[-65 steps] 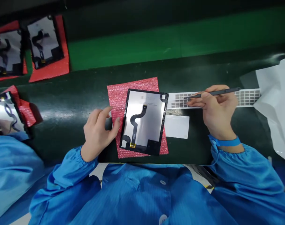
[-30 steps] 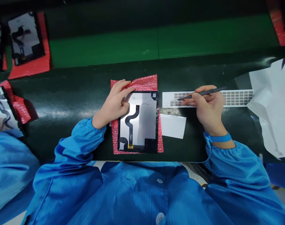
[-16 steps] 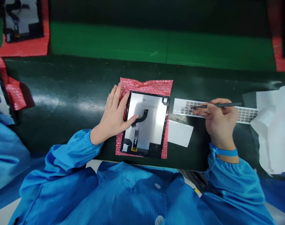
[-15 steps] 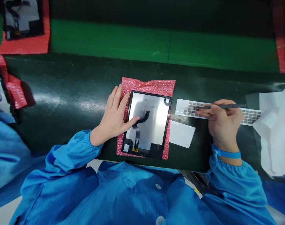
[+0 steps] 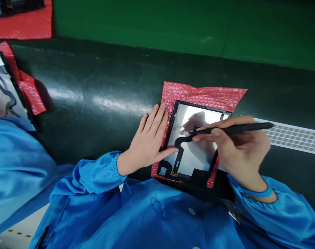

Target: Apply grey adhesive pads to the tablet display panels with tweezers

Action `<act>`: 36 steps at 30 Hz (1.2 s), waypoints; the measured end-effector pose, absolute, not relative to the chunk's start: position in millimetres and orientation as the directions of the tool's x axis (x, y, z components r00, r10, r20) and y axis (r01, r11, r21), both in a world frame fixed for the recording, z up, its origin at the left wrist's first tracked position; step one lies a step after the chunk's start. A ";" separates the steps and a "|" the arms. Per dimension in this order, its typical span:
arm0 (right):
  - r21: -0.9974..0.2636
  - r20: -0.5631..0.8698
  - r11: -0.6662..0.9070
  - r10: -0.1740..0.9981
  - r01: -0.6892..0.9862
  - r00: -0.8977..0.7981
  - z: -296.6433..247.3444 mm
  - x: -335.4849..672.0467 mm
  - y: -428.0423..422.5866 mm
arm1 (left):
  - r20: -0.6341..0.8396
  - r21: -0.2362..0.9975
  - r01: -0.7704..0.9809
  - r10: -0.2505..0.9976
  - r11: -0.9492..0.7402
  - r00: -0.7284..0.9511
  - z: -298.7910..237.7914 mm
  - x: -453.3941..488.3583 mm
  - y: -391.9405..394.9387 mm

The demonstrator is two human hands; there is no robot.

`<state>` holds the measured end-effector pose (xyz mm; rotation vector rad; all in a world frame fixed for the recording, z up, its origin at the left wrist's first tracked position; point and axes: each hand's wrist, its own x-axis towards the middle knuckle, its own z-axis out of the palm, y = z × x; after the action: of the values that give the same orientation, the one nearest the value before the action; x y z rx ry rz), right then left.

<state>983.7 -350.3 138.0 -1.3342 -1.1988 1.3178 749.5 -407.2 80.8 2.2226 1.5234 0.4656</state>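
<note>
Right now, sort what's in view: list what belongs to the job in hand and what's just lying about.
Job in hand:
left hand, resting on the display panel
right hand, gripping black tweezers
pink bubble wrap under the panel
gridded label strip

Lying about:
second display panel
green mat

The person has two bare hands: one left hand and one right hand, the right holding one pair of black tweezers. Near the desk's front edge lies one display panel with one black flex cable, on one pink bubble-wrap sheet. One label strip runs off the right side. By the left edge are a second display panel, two more red bubble-wrap sheets, and one co-worker's blue sleeve.
</note>
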 end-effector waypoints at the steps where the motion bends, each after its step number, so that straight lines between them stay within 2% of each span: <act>1: -0.987 -0.151 -0.149 0.987 0.055 -0.050 135.6 975.6 -351.1 | 0.044 0.510 0.797 0.935 -0.324 0.352 84.3 748.0 -408.2; 6: -0.981 -0.190 -0.186 0.977 0.047 -0.099 118.0 963.5 -348.7 | 0.191 0.506 0.753 0.906 -0.420 0.377 97.1 742.4 -408.6; 10: -0.991 -0.133 -0.132 0.983 0.019 -0.125 111.6 965.0 -347.0 | 0.276 0.479 0.736 0.878 -0.479 0.392 101.6 742.4 -406.3; 22: -0.980 -0.112 -0.104 0.993 0.167 -0.038 117.7 960.2 -351.3 | 0.260 0.480 0.743 0.885 -0.466 0.387 109.3 743.7 -403.2; 36: -0.973 -0.100 -0.087 0.994 0.214 -0.051 119.1 958.9 -353.5 | 0.253 0.473 0.753 0.890 -0.457 0.380 109.6 742.5 -404.5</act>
<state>958.9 -353.5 119.1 -1.4080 -1.3674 1.2174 742.5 -404.5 109.6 2.3634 1.4487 0.6967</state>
